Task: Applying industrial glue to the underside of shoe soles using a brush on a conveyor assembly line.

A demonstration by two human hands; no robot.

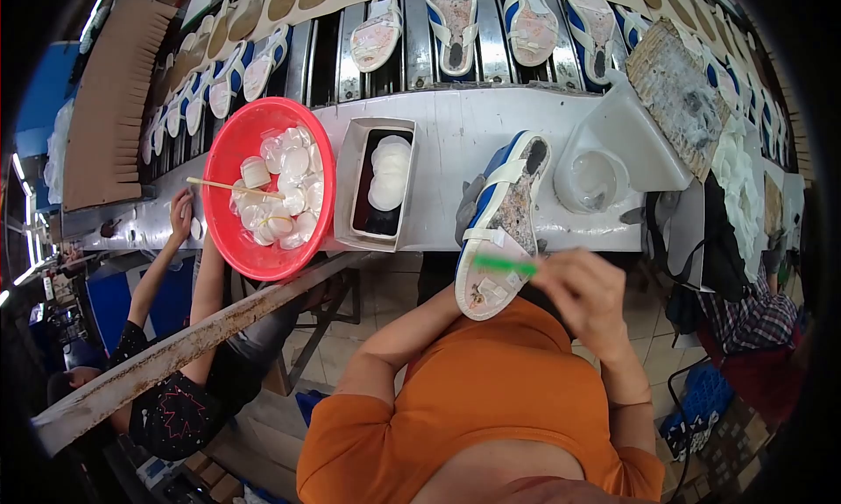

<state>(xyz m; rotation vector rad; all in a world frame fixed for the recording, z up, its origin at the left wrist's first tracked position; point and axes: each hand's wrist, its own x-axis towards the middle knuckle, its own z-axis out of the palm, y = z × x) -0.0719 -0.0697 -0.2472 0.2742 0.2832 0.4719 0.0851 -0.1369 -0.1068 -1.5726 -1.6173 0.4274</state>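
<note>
My right hand (585, 292) is closed round a green-handled brush (505, 263), blurred by motion, held over the heel end of a sandal (499, 232). The sandal has white straps, blue sides and a bare, patchy footbed with pale bits stuck at the heel. It is tilted at the table's front edge. My left forearm runs up behind it. Most of my left hand (469, 208) is hidden by the sandal; what look like grey-covered fingers grip its left side. Just right of the sandal is a translucent white container (596, 176) with a round cup-like part.
Left on the table (455, 119) are a red basin (216, 228) of pale discs with a stick across it, and a box (410, 176) holding white round pads. Beyond, more sandals (377, 35) lie on a roller conveyor (333, 62). A co-worker's arm (158, 281) reaches in at left.
</note>
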